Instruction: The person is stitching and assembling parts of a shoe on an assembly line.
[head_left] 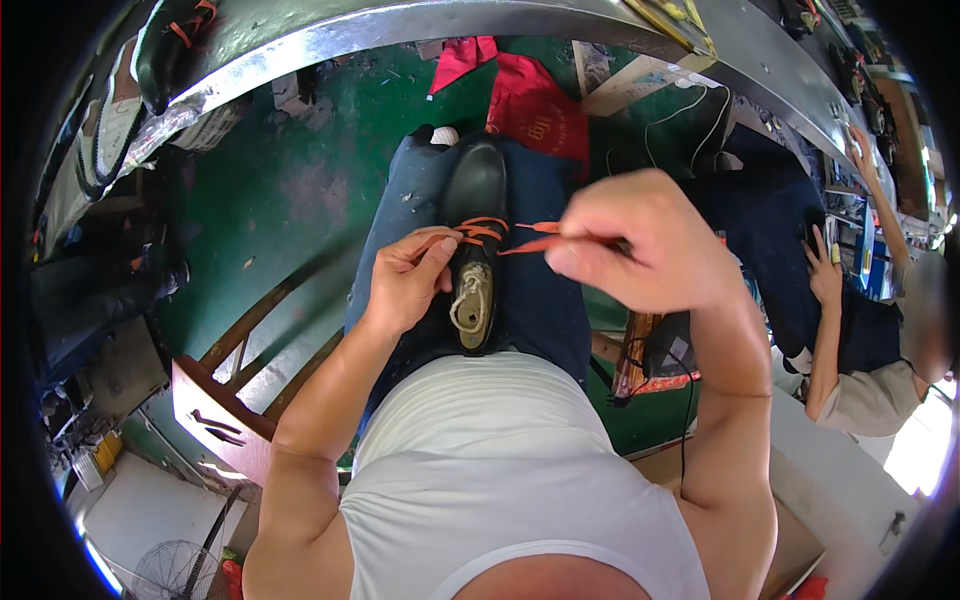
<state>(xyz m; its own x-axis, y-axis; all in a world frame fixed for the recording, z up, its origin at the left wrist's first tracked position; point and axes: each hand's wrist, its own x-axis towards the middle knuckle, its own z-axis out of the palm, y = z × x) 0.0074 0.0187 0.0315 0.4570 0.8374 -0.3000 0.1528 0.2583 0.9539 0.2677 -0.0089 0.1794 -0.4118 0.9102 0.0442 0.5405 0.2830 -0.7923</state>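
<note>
A black shoe (476,180) lies lengthwise on my lap, its toe pointing away from me. Orange shoelaces (484,230) cross its upper. In the heel opening sits a shoe last (476,332) with a loop of pale cord (470,300) on it. My left hand (405,275) is closed at the shoe's left side, thumb and forefinger pinching an orange lace. To the right of the shoe, my right hand (640,240) is raised and closed on orange lace, with two pointed lengths sticking out toward the shoe. Its fingertips are partly hidden and slightly blurred.
A metal bench (400,28) curves across the far side, with more shoes (165,50) at its left. Red cloth (540,110) hangs beyond my knees. Pliers (217,428) rest on a board at left. A co-worker (860,390) is at the right. A fan (180,572) stands lower left.
</note>
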